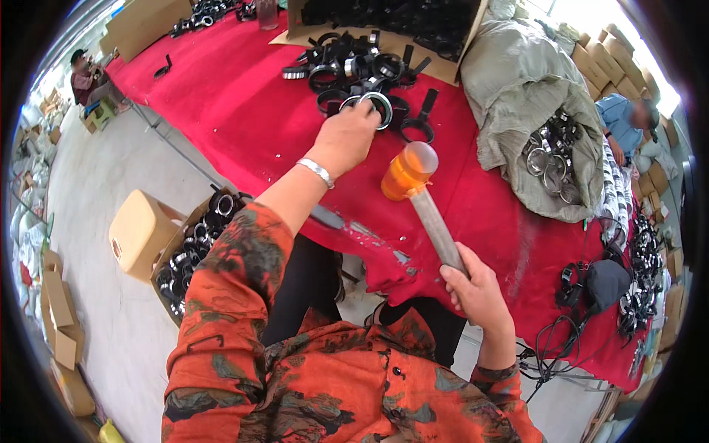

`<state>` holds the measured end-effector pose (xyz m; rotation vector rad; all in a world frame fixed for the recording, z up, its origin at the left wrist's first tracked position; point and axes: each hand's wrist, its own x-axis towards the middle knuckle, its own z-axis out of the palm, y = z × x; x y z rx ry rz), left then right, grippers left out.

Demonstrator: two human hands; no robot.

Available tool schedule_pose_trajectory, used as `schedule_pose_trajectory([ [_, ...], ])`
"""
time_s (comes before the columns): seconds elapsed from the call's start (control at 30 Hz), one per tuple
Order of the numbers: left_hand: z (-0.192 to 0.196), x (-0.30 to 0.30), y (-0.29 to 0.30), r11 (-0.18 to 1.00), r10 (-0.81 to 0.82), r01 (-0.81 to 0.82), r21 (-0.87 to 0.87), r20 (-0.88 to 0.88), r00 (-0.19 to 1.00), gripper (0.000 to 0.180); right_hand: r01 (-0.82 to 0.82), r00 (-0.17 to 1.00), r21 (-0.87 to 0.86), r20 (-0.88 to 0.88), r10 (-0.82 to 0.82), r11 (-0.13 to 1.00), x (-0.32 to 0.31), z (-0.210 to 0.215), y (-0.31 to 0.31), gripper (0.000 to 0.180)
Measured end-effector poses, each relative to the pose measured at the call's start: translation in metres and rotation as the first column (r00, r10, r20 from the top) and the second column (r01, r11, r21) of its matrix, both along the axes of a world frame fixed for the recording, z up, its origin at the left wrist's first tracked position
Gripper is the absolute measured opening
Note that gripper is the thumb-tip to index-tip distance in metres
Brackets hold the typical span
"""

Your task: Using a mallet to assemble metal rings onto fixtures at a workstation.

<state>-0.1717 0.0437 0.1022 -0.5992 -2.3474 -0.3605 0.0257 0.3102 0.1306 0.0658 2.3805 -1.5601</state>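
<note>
Silver ring was pinched in the left hand, basically eleven o'clock off the mallet the right hand gripped.

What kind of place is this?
It looks like a workshop, maybe one for assembling or packing: there's a heap of black-and-silver rings on the red cloth-covered table, an orange-headed mallet with a grey handle in the right hand, and stacked brown cardboard boxes.

The mallet has a glossy, translucent plastic head and a matt handle; the rings mix plastic with shiny metal; the cloth is matt; the sack looks coarsely woven; the stool is smooth plastic.
</note>
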Motion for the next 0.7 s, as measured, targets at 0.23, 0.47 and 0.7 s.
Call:
schedule_pose_trajectory([
  [0.23,0.014,-0.012,-0.001,0.977,0.085,-0.096,-0.191,-0.064,0.994,0.011,-0.089,0.995,0.018,-0.048,0.090,0.996,-0.001,-0.003,0.002,0.052],
  [0.47,0.054,0.050,-0.013,0.997,-0.024,0.015,-0.081,-0.115,0.993,0.012,-0.081,0.997,0.017,-0.004,0.082,0.997,0.001,0.001,0.007,0.050],
  [0.7,0.008,0.124,-0.058,0.944,0.330,-0.320,-0.083,0.295,0.897,0.012,-0.090,0.995,-0.029,-0.032,0.089,0.995,0.000,-0.001,0.004,0.047],
])
